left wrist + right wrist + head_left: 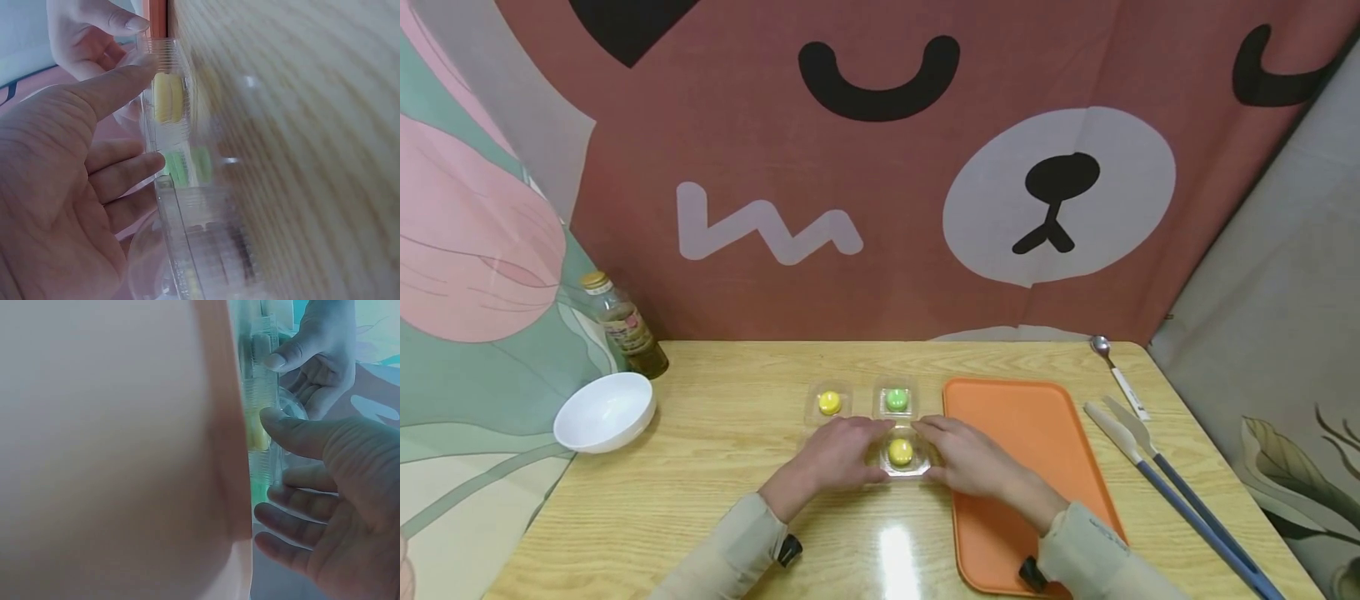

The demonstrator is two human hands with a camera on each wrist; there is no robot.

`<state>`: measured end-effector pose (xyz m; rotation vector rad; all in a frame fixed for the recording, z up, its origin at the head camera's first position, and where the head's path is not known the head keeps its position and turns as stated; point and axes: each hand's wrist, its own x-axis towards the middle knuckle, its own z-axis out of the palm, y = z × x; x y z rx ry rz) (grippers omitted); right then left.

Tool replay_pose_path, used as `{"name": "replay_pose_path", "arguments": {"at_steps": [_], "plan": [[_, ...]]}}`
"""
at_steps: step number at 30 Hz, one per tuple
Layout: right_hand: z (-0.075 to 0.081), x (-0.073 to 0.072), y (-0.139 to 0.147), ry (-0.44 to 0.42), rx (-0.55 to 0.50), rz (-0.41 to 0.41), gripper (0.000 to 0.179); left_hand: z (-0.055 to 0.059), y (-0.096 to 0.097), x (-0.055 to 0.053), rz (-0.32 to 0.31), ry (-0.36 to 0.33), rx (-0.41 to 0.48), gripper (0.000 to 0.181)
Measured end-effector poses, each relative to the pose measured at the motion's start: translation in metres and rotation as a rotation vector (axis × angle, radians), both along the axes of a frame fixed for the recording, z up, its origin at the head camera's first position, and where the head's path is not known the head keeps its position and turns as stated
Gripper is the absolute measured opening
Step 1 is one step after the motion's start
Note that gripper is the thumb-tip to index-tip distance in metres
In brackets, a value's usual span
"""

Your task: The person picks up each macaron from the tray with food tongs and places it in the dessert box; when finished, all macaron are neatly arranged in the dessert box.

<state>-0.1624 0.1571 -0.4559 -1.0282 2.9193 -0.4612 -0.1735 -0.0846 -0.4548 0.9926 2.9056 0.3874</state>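
Observation:
Both hands are at a clear plastic box with a yellow macaron (900, 452) in it, on the wooden table. My left hand (844, 452) is at the box's left side, thumb at the near edge and index finger at the far edge. Opposite it, my right hand (973, 460) has its thumb and index finger by the right corners. The wrist views show loosely extended, spread fingers. Just behind sits a boxed green macaron (897, 400), with another yellow macaron (829, 402) to its left. A boxed dark brown macaron (228, 253) appears in the left wrist view; my left hand mostly hides it from the head view.
An orange tray (1011, 400) lies under my right forearm. Right of it are a spoon (1123, 383) and a blue-handled utensil (1187, 500) with two pale, blade-like ends. A white bowl (602, 412) and a glass bottle (628, 329) stand at the left.

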Motion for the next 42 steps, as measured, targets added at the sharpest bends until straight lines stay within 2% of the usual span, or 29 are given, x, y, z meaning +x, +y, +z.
{"name": "replay_pose_path", "arguments": {"at_steps": [10,19,28,34,39,42], "plan": [[0.005,-0.002,-0.004,-0.070,-0.004,-0.032,0.068,0.004,0.002,-0.001,0.024,-0.067,-0.033,0.075],[0.007,-0.003,-0.006,-0.096,0.002,-0.030,0.067,0.008,0.003,0.000,0.021,-0.098,-0.038,0.074],[0.012,0.000,-0.006,-0.092,0.019,-0.057,0.071,0.009,0.004,-0.002,0.012,-0.079,-0.044,0.073],[0.012,0.002,-0.007,-0.072,0.051,-0.044,0.072,0.010,0.004,-0.002,-0.005,-0.042,-0.066,0.074],[0.012,0.002,-0.006,-0.041,0.061,-0.027,0.072,0.011,0.004,-0.001,0.004,-0.042,-0.083,0.075],[0.013,0.001,-0.003,-0.051,0.061,-0.019,0.073,0.011,0.005,-0.001,0.006,-0.041,-0.088,0.077]]}}
